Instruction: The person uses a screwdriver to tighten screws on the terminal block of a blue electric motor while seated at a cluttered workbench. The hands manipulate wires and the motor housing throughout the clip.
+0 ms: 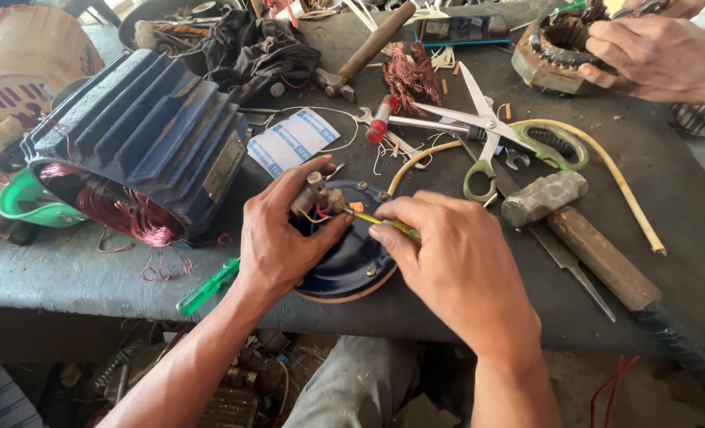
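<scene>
At centre frame, the left hand (277, 238) curls its fingers over a dark blue round motor cover (352, 265), thumb and forefinger pinching the small metal terminal part (311, 192) on top. The right hand (455, 265) closes around a yellow-handled screwdriver (384, 224), tip at the coloured wires (322, 212). Palms hide most of the cover. Both forearms rise from the lower edge.

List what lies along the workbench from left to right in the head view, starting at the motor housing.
Blue finned motor housing → left hand on the round blue end cover → right hand holding a yellow-handled tool → green-handled scissors → hammer with a wooden handle.
</scene>
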